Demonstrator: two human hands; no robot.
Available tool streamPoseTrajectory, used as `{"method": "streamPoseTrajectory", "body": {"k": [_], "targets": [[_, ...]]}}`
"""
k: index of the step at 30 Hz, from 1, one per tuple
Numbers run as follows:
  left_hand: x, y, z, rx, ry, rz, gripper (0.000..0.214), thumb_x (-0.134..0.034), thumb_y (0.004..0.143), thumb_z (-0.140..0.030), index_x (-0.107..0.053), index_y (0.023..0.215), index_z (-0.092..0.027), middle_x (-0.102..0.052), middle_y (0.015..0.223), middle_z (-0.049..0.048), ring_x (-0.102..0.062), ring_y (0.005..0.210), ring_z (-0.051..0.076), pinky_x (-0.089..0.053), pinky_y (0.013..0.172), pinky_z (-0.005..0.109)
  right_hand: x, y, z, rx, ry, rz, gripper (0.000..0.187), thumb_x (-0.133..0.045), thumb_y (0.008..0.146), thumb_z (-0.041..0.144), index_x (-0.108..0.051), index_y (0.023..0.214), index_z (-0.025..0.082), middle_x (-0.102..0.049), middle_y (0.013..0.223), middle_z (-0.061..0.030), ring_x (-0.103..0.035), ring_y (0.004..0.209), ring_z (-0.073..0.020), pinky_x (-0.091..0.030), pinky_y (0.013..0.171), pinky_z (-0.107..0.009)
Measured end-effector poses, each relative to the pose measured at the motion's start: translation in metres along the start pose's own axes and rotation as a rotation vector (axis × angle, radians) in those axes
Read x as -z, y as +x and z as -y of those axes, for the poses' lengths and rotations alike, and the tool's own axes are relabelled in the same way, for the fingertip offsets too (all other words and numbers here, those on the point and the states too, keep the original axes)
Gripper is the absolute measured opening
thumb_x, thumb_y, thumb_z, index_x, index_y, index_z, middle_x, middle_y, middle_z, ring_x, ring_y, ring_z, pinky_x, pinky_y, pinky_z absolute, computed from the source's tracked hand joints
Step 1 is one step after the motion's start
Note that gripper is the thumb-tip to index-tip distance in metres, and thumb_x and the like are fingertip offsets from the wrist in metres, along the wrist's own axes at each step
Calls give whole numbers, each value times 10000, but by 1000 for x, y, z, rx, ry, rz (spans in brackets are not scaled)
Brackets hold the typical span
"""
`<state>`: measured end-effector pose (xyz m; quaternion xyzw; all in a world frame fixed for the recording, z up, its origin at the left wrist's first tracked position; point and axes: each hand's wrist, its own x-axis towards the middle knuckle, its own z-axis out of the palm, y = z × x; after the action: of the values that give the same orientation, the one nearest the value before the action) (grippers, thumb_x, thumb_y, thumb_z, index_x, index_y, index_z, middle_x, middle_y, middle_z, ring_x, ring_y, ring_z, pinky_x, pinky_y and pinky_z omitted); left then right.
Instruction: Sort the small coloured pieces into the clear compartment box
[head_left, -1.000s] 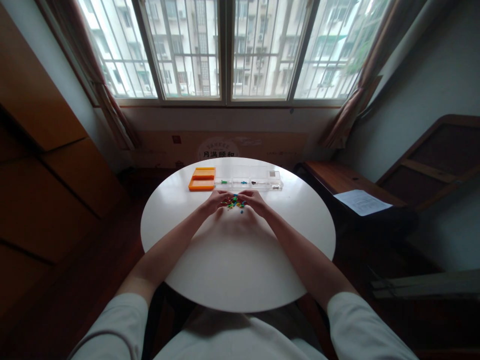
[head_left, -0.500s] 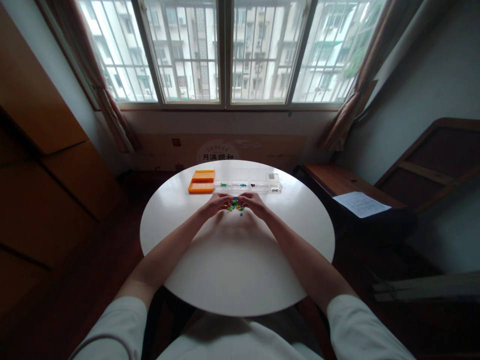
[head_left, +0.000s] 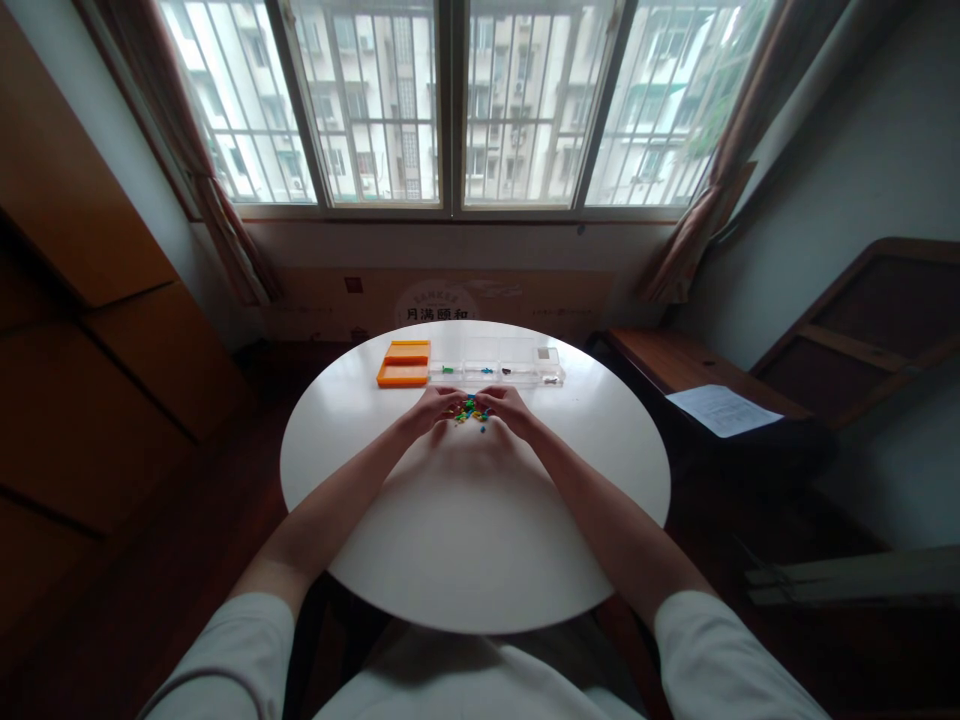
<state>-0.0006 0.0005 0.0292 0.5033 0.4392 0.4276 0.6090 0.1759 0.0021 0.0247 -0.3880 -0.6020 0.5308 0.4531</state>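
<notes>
Orange tray (head_left: 403, 364) sits at the far left of the row of things on the round white worktop (head_left: 465, 540), with its right end touching a clear compartment box (head_left: 517, 362). The box's long axis runs left to right across the far side of the worktop. A few small dark and greenish bits lie in its cells, too small to name.

Nearer the person, the left hand (head_left: 433, 407) rests on the worktop with its fingers curled inward toward a small pile of coloured pieces (head_left: 471, 410) in green, blue, yellow and red. The pile lies directly between the two hands, touching or just beside the fingertips of each, so neither hand is clearly the nearer. The right hand (head_left: 511, 405) mirrors the left, fingers bent in at the pile's other side. Whether either hand pinches a piece or merely cups the heap cannot be told at this size.

From the pile, the clear box lies just beyond, away from the person, near but apart. Well off to the right, a sheet of paper (head_left: 721, 410) lies on a dark wooden side table (head_left: 652, 362).
</notes>
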Motion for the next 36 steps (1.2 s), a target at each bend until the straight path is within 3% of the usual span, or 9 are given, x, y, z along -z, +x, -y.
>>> {"method": "streamPoseTrajectory", "body": {"k": [10, 20, 25, 30, 36], "targets": [[0, 2, 1, 1, -20, -48, 324, -771, 517, -340, -642, 705, -109, -574, 589, 6, -500, 517, 61, -400, 529, 197, -3, 0, 2, 59, -58, -57, 372, -685, 597, 451, -652, 785, 132, -631, 619, -40, -558, 565, -130, -416, 524, -240], [-1, 1, 0, 8, -25, -62, 284, -758, 531, -313, -646, 699, -114, -581, 594, 6, -512, 514, 64, -400, 525, 199, -3, -1, 3, 107, -49, -1, 384, -710, 567, 425, -651, 821, 143, -638, 649, -33, -560, 567, -130, -416, 521, -241], [0, 1, 1, 13, -34, -26, 273, -757, 542, -300, -651, 710, -113, -579, 592, 6, -509, 518, 62, -391, 523, 198, -2, 1, 0, 124, -20, 22, 408, -725, 558, 404, -649, 866, 147, -637, 654, -26, -568, 576, -132, -422, 536, -246], [0, 1, 1, 4, -6, 9, 276, -749, 561, -321, -652, 717, -116, -577, 592, 4, -506, 523, 62, -391, 528, 198, -3, 1, 1, 126, -27, 18, 371, -729, 546, 406, -652, 791, 138, -647, 675, -46, -574, 588, -140, -420, 530, -248], [1, 1, 0, -191, 184, -40, 367, -715, 606, -412, -662, 803, -107, -610, 621, 32, -525, 519, 85, -406, 514, 210, -2, 3, 0, 139, -56, -39, 338, -720, 565, 388, -656, 783, 138, -641, 645, -35, -561, 566, -129, -414, 529, -244]]}}
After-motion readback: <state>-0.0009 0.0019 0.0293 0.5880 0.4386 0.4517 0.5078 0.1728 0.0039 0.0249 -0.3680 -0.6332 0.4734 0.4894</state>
